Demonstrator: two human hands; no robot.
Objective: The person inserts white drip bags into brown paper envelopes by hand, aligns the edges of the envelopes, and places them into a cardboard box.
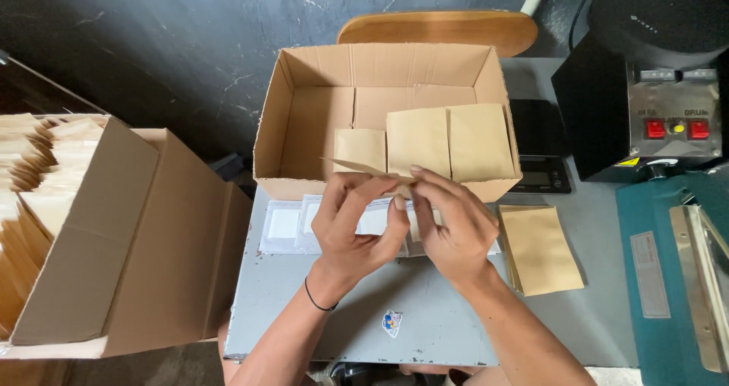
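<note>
Right at the centre of the frame, both hands meet over a small brown paper pouch [372,170], just in front of the near wall of an open cardboard box [304,120]. The left hand [353,226], with a thin black band round its wrist, pinches the pouch between thumb and fingers; the right hand [452,226] is closed on the same pouch from the other side, so the two hands are together and nearly touching. The pouch lies tilted, its pointed edge sticking out to the left above the left hand's fingers.

Inside the box, a few more flat brown pouches [448,139] stand upright in a row against the near wall, in the right half of the box.

Under the hands, on the grey table [425,310], lies a row of small white sachets [285,223], partly hidden by the hands. A stack of flat brown pouches [541,249] lies just right of the right hand. A small sticker [391,323] sits on the table near the bottom centre.

At the left edge stands a larger carton [114,242] packed with pale paper bags. At the upper right are a black scale [541,158] and a black machine with red buttons [653,105]; a teal sealing machine [668,280] fills the lower right corner.
</note>
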